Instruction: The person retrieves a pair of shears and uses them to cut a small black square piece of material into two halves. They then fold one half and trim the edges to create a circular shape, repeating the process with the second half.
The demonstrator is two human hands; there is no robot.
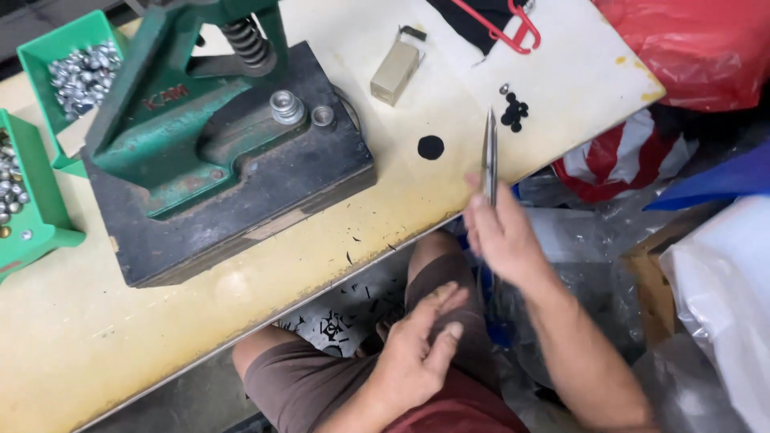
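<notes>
From the head view, the right hand (504,234) is closed around the handles of a pair of scissors (489,156), and the thin metal blades stand together and point away from the person, over the edge of the yellow tabletop (96,337). The left hand (417,349) rests lower, above the lap, with its fingers (443,303) loosely spread and nothing in them, as far as I can see. Just beyond the blade tips lies a black fabric circle (431,147), alone on the tabletop, and a little farther a small heap of black covered buttons (514,112) near the table edge. To the left stands a green hand press (172,104) on a dark block (233,216), and two green trays (44,60) of metal button parts stand at the far left. A red hanger (513,28) and a small beige block (395,72) lie at the far side. The risks I judge are these: the blade tips may push the circle or the buttons, and these could roll off the near edge into the plastic bags (706,48) below, where they are hard to find. The hand is a little blurred, so the hold on the scissors may be less firm than it looks; if they slip, the points fall toward the bare knee (437,256). Black cuttings on the floor (337,321) could also hide a dropped piece.
</notes>
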